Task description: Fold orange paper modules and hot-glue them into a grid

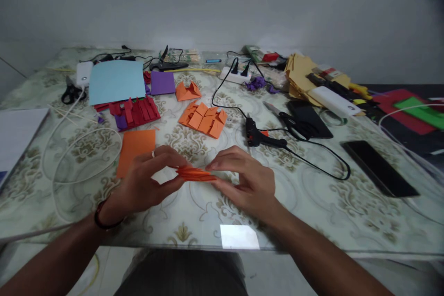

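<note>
Just above counter (312, 203) near front edge: folded orange paper piece (196, 174) pinched between both hands. Left hand (145, 185) grip clamped on left end, right hand (243, 180) grip clamped on right end. Likely creasing fold: keep edges aligned, press flat, run fingertips outward along crease. Flat orange sheet (136, 150) just beside left hand; finished orange folded units (204, 119) and glue gun (258, 137) beyond.

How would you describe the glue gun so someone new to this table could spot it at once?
Start at the patterned table and find the person's right hand near the front edge. Just beyond it lies the glue gun, black, on its side. Unlike the flat black phone to its right, it trails a black cable.
</note>
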`<state>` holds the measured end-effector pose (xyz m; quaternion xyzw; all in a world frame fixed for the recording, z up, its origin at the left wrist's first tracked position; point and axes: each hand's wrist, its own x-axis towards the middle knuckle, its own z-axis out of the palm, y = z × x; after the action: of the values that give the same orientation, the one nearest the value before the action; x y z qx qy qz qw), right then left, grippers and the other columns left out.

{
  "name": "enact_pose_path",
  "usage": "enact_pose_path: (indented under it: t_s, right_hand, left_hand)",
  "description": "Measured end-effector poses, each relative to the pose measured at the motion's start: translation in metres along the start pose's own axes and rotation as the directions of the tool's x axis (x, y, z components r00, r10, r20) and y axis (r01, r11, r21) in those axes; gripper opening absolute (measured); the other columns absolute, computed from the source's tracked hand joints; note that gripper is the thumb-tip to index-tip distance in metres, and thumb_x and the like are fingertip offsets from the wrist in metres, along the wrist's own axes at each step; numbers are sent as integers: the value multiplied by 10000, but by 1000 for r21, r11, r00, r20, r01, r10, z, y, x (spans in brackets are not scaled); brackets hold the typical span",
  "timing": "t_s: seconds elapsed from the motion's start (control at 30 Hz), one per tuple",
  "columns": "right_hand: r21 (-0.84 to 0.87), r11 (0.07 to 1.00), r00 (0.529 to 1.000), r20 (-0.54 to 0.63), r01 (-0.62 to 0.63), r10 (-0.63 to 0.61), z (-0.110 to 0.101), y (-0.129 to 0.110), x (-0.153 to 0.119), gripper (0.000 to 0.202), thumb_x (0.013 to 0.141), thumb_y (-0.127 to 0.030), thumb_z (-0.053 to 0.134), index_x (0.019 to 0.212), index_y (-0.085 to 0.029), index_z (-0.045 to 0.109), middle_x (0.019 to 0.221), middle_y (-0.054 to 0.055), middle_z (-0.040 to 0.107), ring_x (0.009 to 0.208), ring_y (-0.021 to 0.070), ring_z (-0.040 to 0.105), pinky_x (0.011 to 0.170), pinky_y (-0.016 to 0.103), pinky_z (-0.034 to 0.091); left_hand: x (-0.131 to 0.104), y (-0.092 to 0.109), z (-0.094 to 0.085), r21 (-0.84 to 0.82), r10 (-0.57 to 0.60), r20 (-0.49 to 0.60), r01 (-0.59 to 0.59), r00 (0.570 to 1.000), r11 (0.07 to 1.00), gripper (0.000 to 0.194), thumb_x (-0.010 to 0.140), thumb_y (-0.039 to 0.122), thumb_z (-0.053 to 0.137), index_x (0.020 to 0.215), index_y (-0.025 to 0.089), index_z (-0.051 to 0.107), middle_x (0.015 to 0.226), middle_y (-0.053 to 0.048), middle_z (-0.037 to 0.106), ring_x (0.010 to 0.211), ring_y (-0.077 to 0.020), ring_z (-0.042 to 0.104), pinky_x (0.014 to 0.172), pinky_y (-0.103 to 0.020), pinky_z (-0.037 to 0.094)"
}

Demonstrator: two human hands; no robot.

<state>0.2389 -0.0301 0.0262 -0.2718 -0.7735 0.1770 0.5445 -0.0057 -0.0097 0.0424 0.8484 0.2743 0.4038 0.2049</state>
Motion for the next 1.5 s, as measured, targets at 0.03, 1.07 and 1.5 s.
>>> enact_pose_path:
  t_s: [0.03, 1.07, 1.5]
  right_hand:
    - [-6, 1000, 1000, 2, 19, -19, 0, 1, 0, 213, 927, -147, 760, 1120, -212, 696, 923, 74, 782, 864, 218, 733, 766, 382, 621]
    - [25, 999, 999, -19, 48, -48, 4, -2, 2, 143, 946, -80, 679, 1014, -193, 733, 877, 81, 771, 819, 221, 725, 733, 400, 598]
    - [25, 1000, 997, -76, 3, -1, 7, -4, 3, 60, 969, -193, 733, 1018, -217, 758, 834, 59, 789, 768, 217, 732, 704, 405, 589]
  left_hand:
    - [0, 0, 0, 7, 20, -7, -20, 1000, 1000, 174, 916, 162, 762, 1065, 206, 684, 950, -43, 781, 886, -172, 765, 753, -263, 630]
    - [6, 10, 7, -48, 90, -25, -91, 996, 995, 266, 940, 80, 694, 1147, 237, 755, 894, -25, 822, 755, -174, 748, 682, -301, 631]
    - [5, 14, 9, -13, 128, -44, -129, 991, 992, 404, 903, 48, 709, 1247, 260, 722, 876, -14, 797, 738, -159, 709, 674, -292, 615]
